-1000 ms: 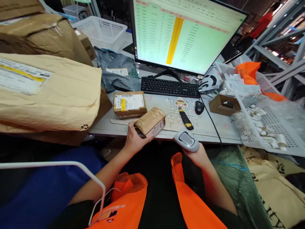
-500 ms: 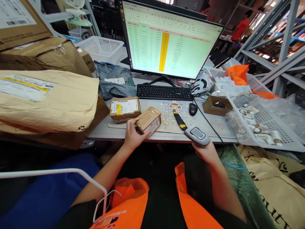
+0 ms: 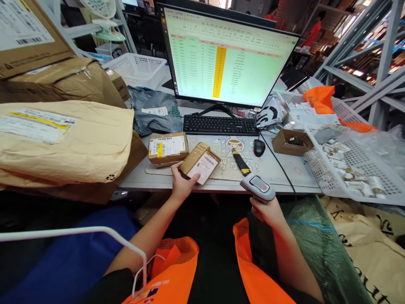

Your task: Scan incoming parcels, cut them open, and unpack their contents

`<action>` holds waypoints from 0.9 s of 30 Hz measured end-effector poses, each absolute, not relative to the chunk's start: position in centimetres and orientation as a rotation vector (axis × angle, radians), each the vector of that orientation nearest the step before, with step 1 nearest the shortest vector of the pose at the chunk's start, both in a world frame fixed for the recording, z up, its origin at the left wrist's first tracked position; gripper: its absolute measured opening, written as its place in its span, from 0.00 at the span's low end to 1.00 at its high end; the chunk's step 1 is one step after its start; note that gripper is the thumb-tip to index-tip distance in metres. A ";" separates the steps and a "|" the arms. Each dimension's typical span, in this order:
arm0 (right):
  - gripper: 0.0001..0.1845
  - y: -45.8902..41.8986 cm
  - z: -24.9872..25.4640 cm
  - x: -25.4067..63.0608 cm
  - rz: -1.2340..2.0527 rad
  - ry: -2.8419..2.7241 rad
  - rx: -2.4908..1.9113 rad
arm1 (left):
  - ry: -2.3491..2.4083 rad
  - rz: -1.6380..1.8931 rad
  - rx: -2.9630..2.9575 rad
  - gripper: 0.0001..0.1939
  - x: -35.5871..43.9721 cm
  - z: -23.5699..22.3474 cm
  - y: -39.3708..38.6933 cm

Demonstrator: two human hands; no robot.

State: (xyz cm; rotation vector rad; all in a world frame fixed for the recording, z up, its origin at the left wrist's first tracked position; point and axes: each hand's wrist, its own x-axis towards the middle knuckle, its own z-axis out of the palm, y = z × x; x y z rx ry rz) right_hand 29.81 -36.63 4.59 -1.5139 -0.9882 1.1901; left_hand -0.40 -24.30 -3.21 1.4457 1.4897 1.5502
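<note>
Tilted toward me at the desk's front edge, a small brown cardboard box shows its white shipping label. My left hand grips it, thumb on the label side and fingers behind. My right hand is closed round the handle of a grey barcode scanner, whose head points up and left; a red patch shows on its top. Just left of the held box, a second labelled box lies flat. Beyond the scanner head lies a black and yellow utility knife.
A monitor showing a spreadsheet stands behind a keyboard and mouse. Parcels, including a padded envelope, pile up at left. On the right are a small open box and a white basket of small packages.
My left hand has turned the box so its label faces up toward me. The scanner has moved slightly left and lower, and a red patch now shows on it.
</note>
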 end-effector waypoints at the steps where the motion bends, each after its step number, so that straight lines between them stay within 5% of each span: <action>1: 0.21 -36.7 4.9 29.7 1.220 -0.946 -1.506 | 1.433 1.561 1.377 0.40 -0.3 -3.4 -24.0; 6: 0.27 -36.8 5.9 26.8 1.374 -0.889 -1.450 | 1.303 1.511 1.307 0.42 0.0 -3.9 -23.8; 13: 0.31 -37.8 6.1 23.5 1.459 -0.862 -1.413 | 1.492 1.267 1.532 0.66 -0.6 -2.7 -26.5; 27: 0.24 -38.3 5.2 23.3 1.418 -0.803 -1.511 | 1.576 1.223 1.643 0.62 0.0 -2.5 -26.8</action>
